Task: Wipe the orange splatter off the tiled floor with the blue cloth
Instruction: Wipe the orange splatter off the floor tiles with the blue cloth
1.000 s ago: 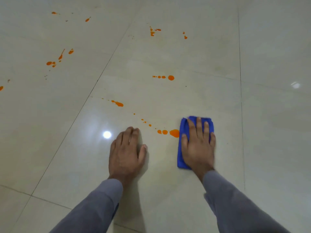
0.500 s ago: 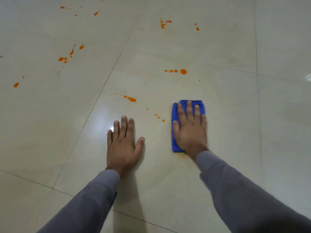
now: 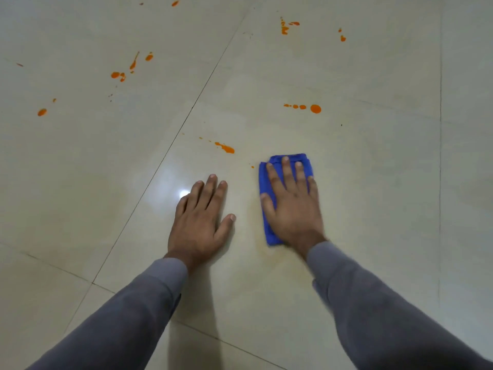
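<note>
A folded blue cloth (image 3: 266,182) lies flat on the glossy beige tiled floor (image 3: 373,182). My right hand (image 3: 293,209) presses on it with straight, spread fingers. My left hand (image 3: 198,220) rests flat on the bare tile to the cloth's left. An orange streak (image 3: 225,148) and a tiny orange drop (image 3: 252,167) lie just ahead of the hands. A round orange blot with a trail of dots (image 3: 315,108) sits farther ahead. A faint yellowish smear (image 3: 264,249) shows on the tile around the cloth's near end.
More orange marks dot the far floor: a cluster at the upper left (image 3: 133,65), drops at the left (image 3: 42,112), and spots at the upper middle (image 3: 285,26) and upper right (image 3: 342,38). Dark grout lines (image 3: 170,148) cross the tiles.
My right hand has pushed the cloth forward and left over the row of orange drops near it; those drops are gone and a faint smear is left. The left hand stays planted.
</note>
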